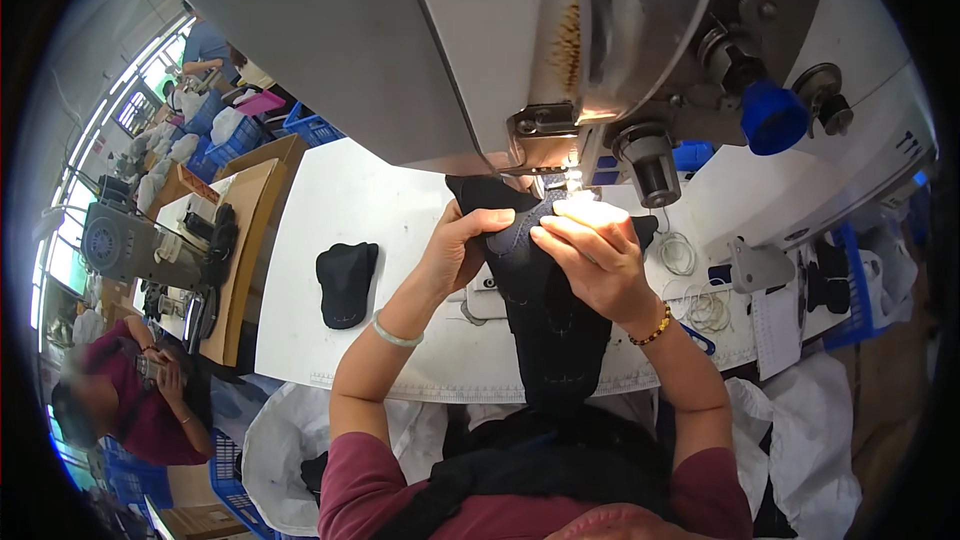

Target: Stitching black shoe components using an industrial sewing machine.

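While lit from above, held at centre of frame under the sewing machine point(500, 50): black cloth piece point(557, 318) with grey mesh patch point(513, 238), lower end reaching toward bottom centre. Left hand point(462, 243) closed on upper left edge, thumb on top, fingers curled beneath. Right hand point(600, 248) nearly closed, fingers bent and bunched, gripping same cloth beside the mesh. On white surface point(300, 230), left of centre: second black piece point(347, 285), lying flat.

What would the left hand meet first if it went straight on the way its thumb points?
Sliding over the grey-blue textured patch on the long black fabric piece it holds, probably the bare right hand; their relative heights are unclear in this one view.
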Available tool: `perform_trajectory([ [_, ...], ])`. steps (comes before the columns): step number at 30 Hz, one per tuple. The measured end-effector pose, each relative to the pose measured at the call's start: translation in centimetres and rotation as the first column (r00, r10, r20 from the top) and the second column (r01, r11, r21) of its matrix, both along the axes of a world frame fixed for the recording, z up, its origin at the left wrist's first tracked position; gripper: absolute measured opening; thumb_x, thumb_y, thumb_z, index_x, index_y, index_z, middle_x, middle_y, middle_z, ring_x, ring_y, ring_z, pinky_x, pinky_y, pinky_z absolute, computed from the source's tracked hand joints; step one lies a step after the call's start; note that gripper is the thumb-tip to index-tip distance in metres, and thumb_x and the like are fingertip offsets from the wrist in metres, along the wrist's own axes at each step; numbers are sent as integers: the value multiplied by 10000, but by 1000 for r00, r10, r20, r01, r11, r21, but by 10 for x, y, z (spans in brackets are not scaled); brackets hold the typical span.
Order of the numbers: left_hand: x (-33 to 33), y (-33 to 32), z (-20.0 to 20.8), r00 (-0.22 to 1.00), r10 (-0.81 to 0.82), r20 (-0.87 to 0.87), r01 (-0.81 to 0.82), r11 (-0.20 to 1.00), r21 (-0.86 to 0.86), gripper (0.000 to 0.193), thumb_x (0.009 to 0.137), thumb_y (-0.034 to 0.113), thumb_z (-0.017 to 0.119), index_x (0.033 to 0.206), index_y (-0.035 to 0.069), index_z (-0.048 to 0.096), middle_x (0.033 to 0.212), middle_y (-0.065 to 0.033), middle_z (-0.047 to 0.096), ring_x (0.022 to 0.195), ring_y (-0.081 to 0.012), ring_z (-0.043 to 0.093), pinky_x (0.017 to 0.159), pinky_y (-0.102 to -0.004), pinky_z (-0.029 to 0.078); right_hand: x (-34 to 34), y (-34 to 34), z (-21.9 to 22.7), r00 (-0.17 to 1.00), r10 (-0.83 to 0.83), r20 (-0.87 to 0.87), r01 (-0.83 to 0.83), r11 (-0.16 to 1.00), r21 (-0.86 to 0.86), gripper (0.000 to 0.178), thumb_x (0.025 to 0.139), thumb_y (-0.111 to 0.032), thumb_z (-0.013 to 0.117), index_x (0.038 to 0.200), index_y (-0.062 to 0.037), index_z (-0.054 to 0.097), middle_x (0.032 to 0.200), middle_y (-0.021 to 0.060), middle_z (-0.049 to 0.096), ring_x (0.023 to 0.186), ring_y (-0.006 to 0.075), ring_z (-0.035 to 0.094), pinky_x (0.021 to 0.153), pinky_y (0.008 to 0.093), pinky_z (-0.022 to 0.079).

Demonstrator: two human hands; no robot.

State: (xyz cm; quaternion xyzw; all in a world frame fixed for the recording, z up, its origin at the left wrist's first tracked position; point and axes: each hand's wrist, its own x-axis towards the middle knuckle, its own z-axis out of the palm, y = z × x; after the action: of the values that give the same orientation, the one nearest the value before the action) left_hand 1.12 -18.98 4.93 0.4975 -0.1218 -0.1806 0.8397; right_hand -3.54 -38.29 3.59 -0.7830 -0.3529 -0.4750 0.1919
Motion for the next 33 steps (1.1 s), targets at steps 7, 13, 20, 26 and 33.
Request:
perform_trajectory([
  [7, -10, -2, 11, 998, -9, -70, 16, 995, 99, 342, 805, 109, 640, 1123, 15, 559, 994, -63, 631, 885, -137, 631, 787, -268, 521, 2, -10, 2, 989, 98, -109, -93, 994, 53, 247, 751, -13, 627, 976, -93, 691, 1032, 11, 629, 1025, 198, 578, 912, 347, 422],
  [13, -18, -4, 1, 996, 35, -85, -31, 998, 51, 332, 807, 92, 648, 1123, 41, 561, 1003, -52, 627, 920, -130, 615, 808, -266, 503, 3, -17, -5, 988, 106, -111, -101, 994, 52, 279, 720, -3, 631, 980, -89, 686, 1036, 20, 627, 989, 208, 586, 888, 353, 437],
  [20, -23, -7, -4, 986, 77, -145, -74, 997, 30, 296, 801, 83, 657, 1085, 48, 578, 984, -39, 627, 891, -127, 612, 787, -267, 491, 5, -23, -4, 983, 160, -93, -157, 987, 42, 427, 652, -42, 652, 1074, -110, 650, 1095, -11, 596, 874, 150, 561, 793, 316, 420],
  [26, -38, -17, 4, 995, 100, -1, -99, 993, 68, 287, 825, 121, 667, 1081, 20, 585, 1004, -41, 630, 924, -109, 590, 817, -259, 476, 5, -30, 5, 968, 213, -132, -204, 976, 77, 363, 660, -82, 660, 1022, -94, 671, 1040, 1, 621, 881, 163, 553, 792, 319, 418],
  [33, -48, -29, 9, 969, 150, 196, -189, 962, 199, 270, 848, 156, 663, 1057, 1, 593, 963, -39, 634, 869, -103, 578, 781, -241, 469, 14, -43, 5, 946, 243, -213, -210, 964, 165, 298, 666, -138, 691, 962, -99, 705, 817, 10, 603, 750, 198, 497, 739, 314, 430],
])
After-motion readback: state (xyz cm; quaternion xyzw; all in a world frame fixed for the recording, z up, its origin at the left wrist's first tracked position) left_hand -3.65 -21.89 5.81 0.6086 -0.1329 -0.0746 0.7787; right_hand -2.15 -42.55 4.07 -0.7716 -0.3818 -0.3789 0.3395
